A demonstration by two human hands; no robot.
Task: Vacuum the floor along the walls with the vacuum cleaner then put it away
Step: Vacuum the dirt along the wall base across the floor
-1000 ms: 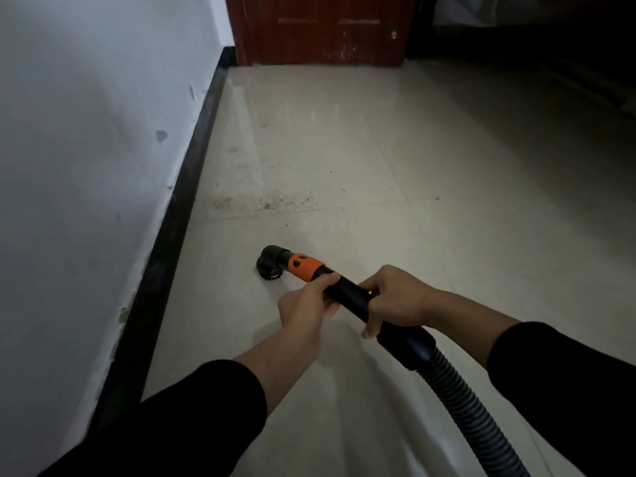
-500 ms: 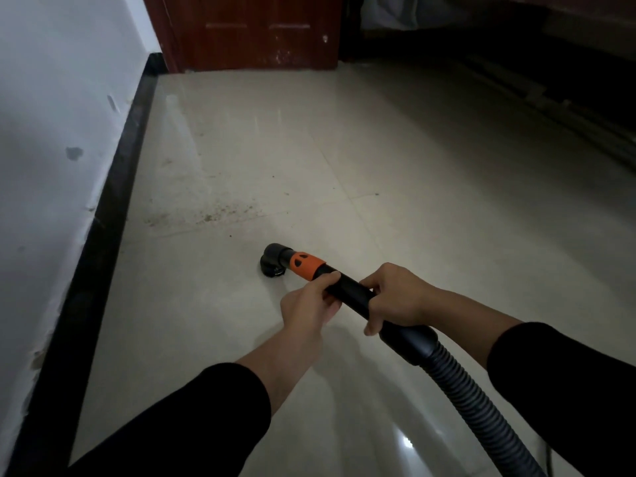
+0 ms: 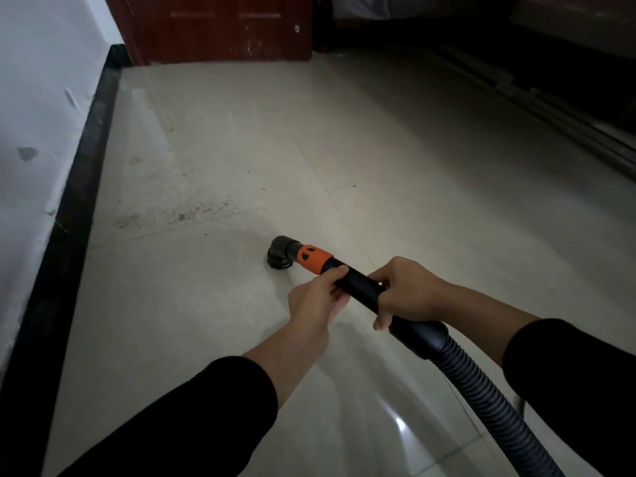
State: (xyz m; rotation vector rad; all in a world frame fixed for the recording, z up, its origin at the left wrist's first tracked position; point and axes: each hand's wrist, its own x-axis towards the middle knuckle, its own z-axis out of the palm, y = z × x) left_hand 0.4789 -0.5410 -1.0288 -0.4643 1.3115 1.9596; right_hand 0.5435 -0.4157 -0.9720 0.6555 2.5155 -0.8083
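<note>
Pale tiled floor (image 3: 378, 149) runs up to a dark skirting board (image 3: 79, 187) under a white wall (image 3: 34, 98), with a red-brown door (image 3: 223, 29) at the far end. Both hands grip the vacuum cleaner's black tube (image 3: 358, 287). The left hand (image 3: 313, 304) has its fingers (image 3: 333, 274) clamped round the tube just behind the orange collar (image 3: 311, 259). The right hand (image 3: 406, 290) is wrapped round it a little further back, just ahead of the ribbed hose (image 3: 492, 407).

Beyond the left fingers the brush nozzle (image 3: 280, 256) sits on the tile, well out from the skirting board. A band of grit (image 3: 186, 213) lies ahead of the fingers and to their left.

This pass would go best with the nozzle swung left toward the skirting board, kept flat on the tile, and drawn slowly through the grit so nothing scatters.
</note>
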